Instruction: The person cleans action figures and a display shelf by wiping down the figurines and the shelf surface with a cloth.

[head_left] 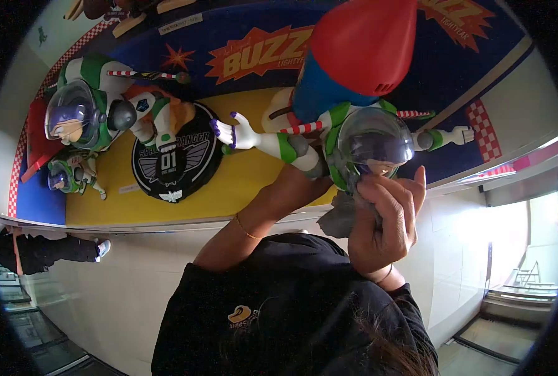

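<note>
A Buzz Lightyear figure [332, 147] with a clear domed helmet [374, 141] stands in front of me, its white arms spread wide. My right hand [385, 216] pinches a grey cloth [338, 216] against the collar at the helmet's lower front edge. Part of the cloth hangs down beside the palm. My left forearm [263, 203], with a thin gold bracelet, reaches beneath the figure's outstretched arm. The figure's body hides the fingers of that hand, so their grip does not show.
Behind the figure rises a red and blue rocket [360, 53]. A round black Space Ranger base [175, 153] sits on the yellow display shelf [113, 182]. At left are another large Buzz figure [82, 116] and a small one [72, 175]. Another person [38, 250] is at far left.
</note>
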`<move>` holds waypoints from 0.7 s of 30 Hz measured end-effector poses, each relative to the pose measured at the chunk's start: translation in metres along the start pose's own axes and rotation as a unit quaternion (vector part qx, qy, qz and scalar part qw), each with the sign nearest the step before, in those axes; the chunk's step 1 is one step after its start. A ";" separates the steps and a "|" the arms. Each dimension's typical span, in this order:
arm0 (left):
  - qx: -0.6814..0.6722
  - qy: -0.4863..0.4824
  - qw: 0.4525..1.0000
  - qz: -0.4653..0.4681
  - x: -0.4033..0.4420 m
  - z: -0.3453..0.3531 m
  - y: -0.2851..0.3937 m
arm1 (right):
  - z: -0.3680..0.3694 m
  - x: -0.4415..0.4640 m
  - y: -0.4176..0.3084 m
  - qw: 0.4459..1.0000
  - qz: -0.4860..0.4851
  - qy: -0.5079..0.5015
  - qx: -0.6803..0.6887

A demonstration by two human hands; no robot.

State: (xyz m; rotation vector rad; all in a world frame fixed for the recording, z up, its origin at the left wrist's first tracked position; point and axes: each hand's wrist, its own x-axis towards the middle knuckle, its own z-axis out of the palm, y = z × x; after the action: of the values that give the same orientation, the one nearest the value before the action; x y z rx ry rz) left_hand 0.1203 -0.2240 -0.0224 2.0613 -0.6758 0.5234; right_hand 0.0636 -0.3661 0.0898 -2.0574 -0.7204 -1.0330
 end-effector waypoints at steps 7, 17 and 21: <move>0.215 0.131 0.955 0.157 0.007 -0.005 0.009 | 0.014 -0.011 0.024 0.968 -0.007 0.138 0.209; -0.107 -0.068 0.982 -0.142 -0.017 -0.007 0.006 | -0.015 0.003 0.049 0.992 0.010 0.037 0.123; -0.235 -0.114 0.933 -0.246 -0.013 -0.013 0.007 | -0.020 0.011 0.044 0.999 -0.016 0.014 0.031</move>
State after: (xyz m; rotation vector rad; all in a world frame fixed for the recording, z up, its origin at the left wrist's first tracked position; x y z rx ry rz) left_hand 0.1041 -0.2130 -0.0188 1.7484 -0.3436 -0.1609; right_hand 0.0927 -0.4058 0.0929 -1.9808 -0.7631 -1.0440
